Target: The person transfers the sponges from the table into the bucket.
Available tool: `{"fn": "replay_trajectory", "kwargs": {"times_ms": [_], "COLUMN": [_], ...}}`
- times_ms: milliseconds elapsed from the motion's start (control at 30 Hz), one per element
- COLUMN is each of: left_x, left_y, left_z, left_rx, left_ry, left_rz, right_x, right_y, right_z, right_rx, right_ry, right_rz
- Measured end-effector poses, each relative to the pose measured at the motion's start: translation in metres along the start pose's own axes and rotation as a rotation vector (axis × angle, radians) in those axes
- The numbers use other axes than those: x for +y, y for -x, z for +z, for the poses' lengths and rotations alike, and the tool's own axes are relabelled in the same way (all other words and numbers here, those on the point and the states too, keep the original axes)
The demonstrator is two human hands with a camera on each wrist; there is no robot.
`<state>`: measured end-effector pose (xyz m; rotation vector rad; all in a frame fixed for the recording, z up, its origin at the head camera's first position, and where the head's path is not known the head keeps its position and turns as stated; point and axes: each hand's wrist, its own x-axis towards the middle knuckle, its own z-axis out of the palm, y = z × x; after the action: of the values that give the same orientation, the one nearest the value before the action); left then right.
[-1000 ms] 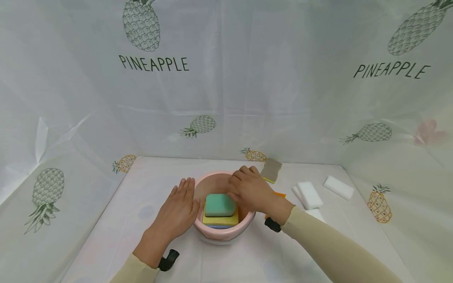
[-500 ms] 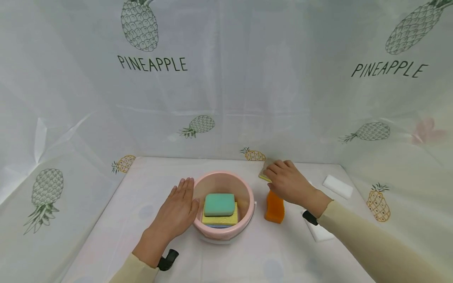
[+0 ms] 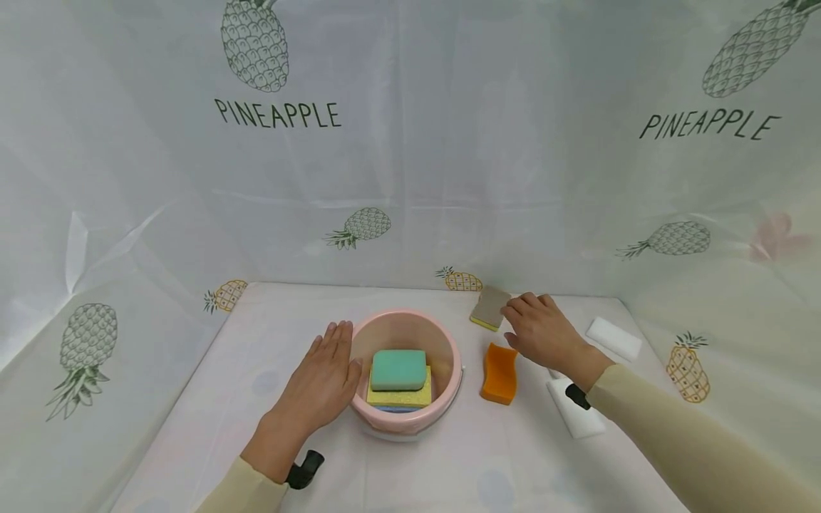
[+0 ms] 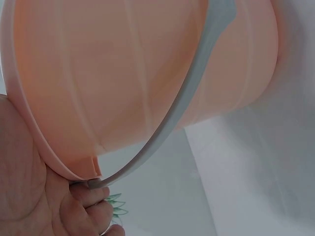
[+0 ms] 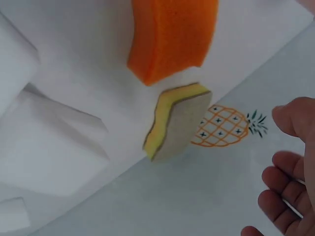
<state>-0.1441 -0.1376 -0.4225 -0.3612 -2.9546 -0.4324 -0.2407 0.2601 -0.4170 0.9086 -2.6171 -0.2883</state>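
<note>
My left hand (image 3: 321, 385) lies with straight fingers against the left rim of the pink bucket (image 3: 399, 425). In the left wrist view its palm and fingers touch the bucket's rim beside the end of the grey handle (image 4: 170, 115). Inside the bucket, a green sponge (image 3: 399, 370) sits on a yellow sponge (image 3: 400, 399), with a blue edge showing beneath. My right hand (image 3: 548, 338) hovers over the table with loosely bent fingers and nothing in it. Close to it are an orange sponge (image 3: 499, 374) and a grey-and-yellow scouring sponge (image 5: 184, 123).
On the right lie white sponge blocks, one (image 3: 577, 413) partly under my right wrist and another (image 3: 613, 338) near the table's right edge. White sheeting (image 3: 513, 214) printed with pineapples rises behind the table.
My right hand has moved from inside the bucket to the right, uncovering the orange sponge and stopping beside the scouring sponge. My left hand has stayed at the rim.
</note>
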Motion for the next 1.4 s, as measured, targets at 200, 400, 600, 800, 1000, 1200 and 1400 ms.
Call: {"fn": "replay_trajectory", "kwargs": {"times_ms": [200, 400, 600, 800, 1000, 1200, 1400], "left_x": [-0.002, 0.000, 0.002, 0.003, 0.000, -0.001, -0.001], "left_y": [0.000, -0.001, 0.000, 0.000, 0.000, -0.001, 0.000], "left_z": [-0.003, -0.001, 0.001, 0.001, 0.000, 0.001, 0.001], "left_rx": [-0.003, -0.015, -0.026, -0.013, -0.009, -0.002, -0.021], "left_ry": [0.024, 0.056, 0.039, 0.009, -0.011, 0.005, 0.003], "left_rz": [-0.009, -0.018, -0.025, -0.018, -0.022, -0.010, -0.009], "right_x": [0.005, 0.003, -0.012, -0.024, -0.023, -0.010, 0.005], "right_y": [-0.017, -0.039, -0.059, -0.067, -0.067, -0.052, -0.034], "right_z": [0.021, 0.049, 0.076, 0.089, 0.092, 0.087, 0.086], "right_rx": [0.048, -0.086, -0.204, -0.217, -0.228, -0.251, -0.152], "right_ry": [-0.024, -0.053, -0.030, 0.070, 0.093, 0.086, 0.006], "right_rz": [0.104, 0.163, 0.080, -0.003, -0.018, 0.050, 0.329]}}
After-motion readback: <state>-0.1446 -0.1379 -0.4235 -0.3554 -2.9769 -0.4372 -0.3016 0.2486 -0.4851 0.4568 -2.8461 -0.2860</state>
